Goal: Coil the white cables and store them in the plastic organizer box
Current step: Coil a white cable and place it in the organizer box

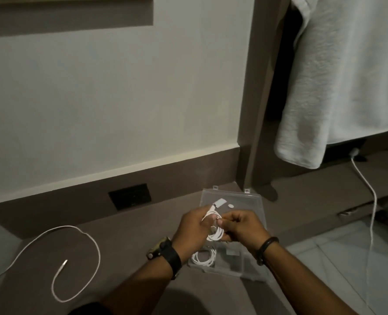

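Both hands meet just above the clear plastic organizer box (252,201), which lies open on the brown surface. My left hand (193,230) and my right hand (245,226) together grip a small coiled white cable (215,235), its connector end (212,209) sticking up past my left fingers. A second coiled white cable (203,258) lies inside the box, below my hands. A long loose white cable (90,239) curves over the surface at the left, its metal plug (63,263) lying inside the curve.
A dark wall socket panel (130,196) sits low on the wall behind. A white towel (338,83) hangs at the upper right. Another white cable (373,201) runs down from a plug under the towel to the pale floor at the right.
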